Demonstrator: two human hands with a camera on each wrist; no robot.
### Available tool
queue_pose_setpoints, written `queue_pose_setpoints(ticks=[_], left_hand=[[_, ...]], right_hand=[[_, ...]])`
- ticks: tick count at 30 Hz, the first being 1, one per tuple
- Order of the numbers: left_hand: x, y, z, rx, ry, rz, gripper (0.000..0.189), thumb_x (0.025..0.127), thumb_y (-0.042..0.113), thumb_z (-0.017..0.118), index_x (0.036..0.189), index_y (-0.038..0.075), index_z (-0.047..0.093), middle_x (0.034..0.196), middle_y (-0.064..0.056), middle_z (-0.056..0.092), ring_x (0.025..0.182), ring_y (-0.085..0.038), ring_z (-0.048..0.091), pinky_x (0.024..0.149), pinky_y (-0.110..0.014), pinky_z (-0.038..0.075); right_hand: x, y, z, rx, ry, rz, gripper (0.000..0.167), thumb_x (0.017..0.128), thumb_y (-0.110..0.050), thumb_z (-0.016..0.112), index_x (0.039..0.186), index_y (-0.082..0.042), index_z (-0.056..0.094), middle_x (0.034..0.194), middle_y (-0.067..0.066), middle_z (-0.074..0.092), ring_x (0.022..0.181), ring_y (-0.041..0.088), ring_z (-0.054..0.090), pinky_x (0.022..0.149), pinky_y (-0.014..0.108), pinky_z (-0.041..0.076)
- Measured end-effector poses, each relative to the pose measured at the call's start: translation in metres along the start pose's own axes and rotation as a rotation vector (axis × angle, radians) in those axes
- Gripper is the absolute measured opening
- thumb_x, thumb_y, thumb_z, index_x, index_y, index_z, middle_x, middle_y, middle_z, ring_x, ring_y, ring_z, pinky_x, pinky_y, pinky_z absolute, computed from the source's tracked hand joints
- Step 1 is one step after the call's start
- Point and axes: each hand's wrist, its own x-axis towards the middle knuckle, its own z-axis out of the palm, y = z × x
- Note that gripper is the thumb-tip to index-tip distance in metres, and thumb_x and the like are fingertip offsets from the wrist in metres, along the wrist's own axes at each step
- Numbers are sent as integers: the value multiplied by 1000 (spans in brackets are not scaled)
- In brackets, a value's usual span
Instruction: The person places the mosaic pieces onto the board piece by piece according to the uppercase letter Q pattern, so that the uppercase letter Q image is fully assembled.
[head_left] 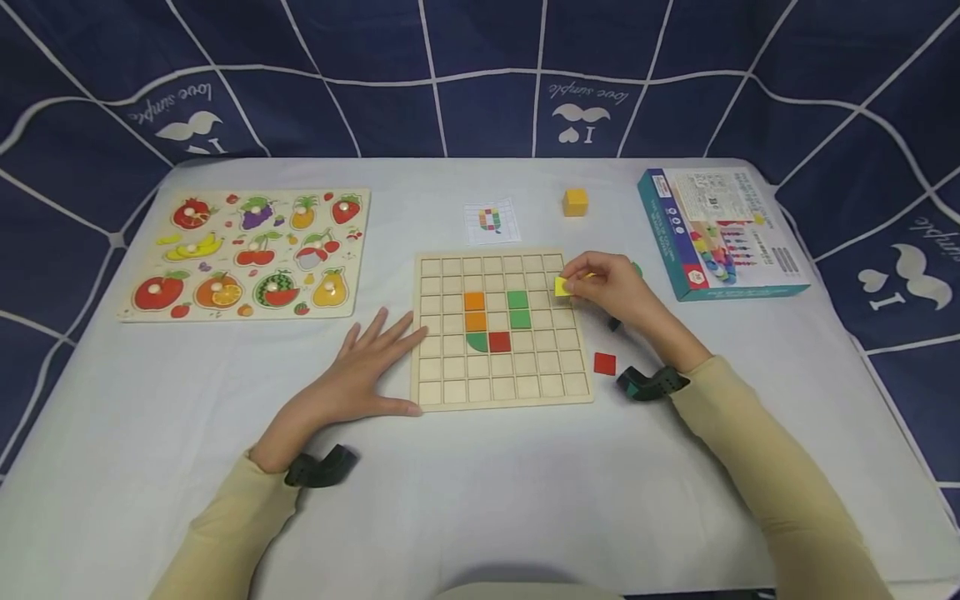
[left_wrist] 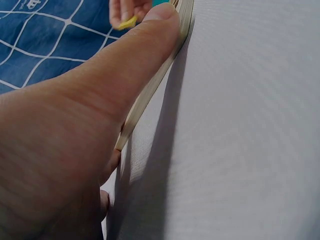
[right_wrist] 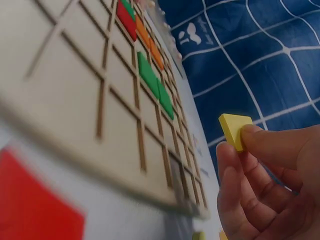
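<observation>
Between thumb and fingertips, my right hand (head_left: 611, 287) pinches a yellow square tile (head_left: 561, 287) above the right edge of a wooden grid board (head_left: 453, 392). In the right wrist view the yellow tile (right_wrist: 235, 130) is tilted, held up off the board. My left hand (head_left: 360, 371) lies with fingers spread along the board's left edge, thumb at the near corner. Set in the grid are two orange tiles (head_left: 475, 311), two green tiles (head_left: 519, 309), a red tile (head_left: 499, 342) and a rounded green tile (head_left: 477, 342). A loose red tile (head_left: 604, 363) lies right of the board.
A small pattern card (head_left: 491, 221) and an orange cube (head_left: 575, 202) are beyond the board. A fruit puzzle (head_left: 225, 254) lies at the left, a toy box (head_left: 682, 250) at the right. A green piece (head_left: 637, 269) shows partly behind my right hand.
</observation>
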Motion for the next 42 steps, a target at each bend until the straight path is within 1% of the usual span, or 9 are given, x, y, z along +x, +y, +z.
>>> queue_pose_setpoints(ticks=[5, 11, 16, 19, 21, 26, 32, 37, 42], left_hand=[[1, 2, 0, 7, -4, -6, 106, 65, 65, 72, 149, 19, 27, 155, -7, 11, 139, -30, -9, 105, -56, -6], [0, 1, 0, 7, -7, -10, 107, 65, 65, 72, 149, 18, 27, 155, -8, 11, 139, -31, -9, 104, -57, -7], [-1, 0, -1, 4, -2, -9, 107, 65, 64, 73, 149, 18, 26, 155, -7, 11, 139, -31, -9, 104, -57, -7], [-1, 0, -1, 5, -3, -14, 107, 65, 65, 72, 149, 19, 26, 155, -7, 11, 139, -30, -10, 104, -57, -7], [-1, 0, 0, 6, -7, -18, 106, 65, 65, 72, 149, 19, 26, 155, -7, 10, 139, -30, -10, 104, -57, -7], [-1, 1, 0, 6, -14, -21, 106, 65, 66, 71, 150, 20, 25, 155, -7, 10, 139, -30, -10, 104, -57, -6], [-1, 1, 0, 6, -13, -13, 106, 66, 65, 72, 150, 20, 25, 155, -7, 10, 139, -30, -10, 104, -57, -6], [0, 1, 0, 3, -16, -15, 106, 66, 65, 72, 149, 20, 25, 155, -6, 10, 139, -29, -10, 105, -57, -6], [0, 0, 0, 12, -15, -18, 107, 65, 66, 71, 150, 20, 25, 155, -7, 10, 139, -29, -10, 104, -57, -7]], right_hand=[[22, -13, 16, 107, -45, 41, 14, 91, -6, 61, 102, 4, 63, 88, 14, 60, 69, 20, 61, 64, 28, 52], [47, -24, 31, 128, -124, 25, 15, 91, -4, 60, 104, 2, 63, 89, 14, 61, 78, 24, 58, 74, 31, 51], [68, -32, 45, 148, -165, 5, 13, 88, -6, 66, 97, 3, 64, 83, 15, 62, 74, 25, 59, 71, 32, 51], [76, -35, 53, 153, -184, -6, 12, 87, -7, 66, 93, 3, 65, 81, 15, 63, 71, 24, 59, 68, 31, 51], [79, -37, 57, 119, -198, -19, 10, 88, -7, 65, 93, 2, 67, 81, 14, 64, 71, 23, 58, 67, 30, 50], [84, -37, 67, -19, -210, -56, 8, 88, -9, 66, 90, -2, 70, 79, 9, 66, 69, 20, 60, 67, 28, 49], [88, -35, 74, -146, -194, -99, 4, 85, -11, 70, 82, -9, 69, 78, 3, 66, 72, 18, 58, 73, 27, 45], [86, -36, 75, -212, -201, -126, 6, 84, -8, 71, 80, -10, 68, 75, 2, 66, 72, 18, 55, 74, 29, 43], [86, -35, 78, -253, -194, -156, 5, 83, -7, 71, 79, -8, 69, 71, 1, 65, 67, 17, 56, 69, 27, 43]])
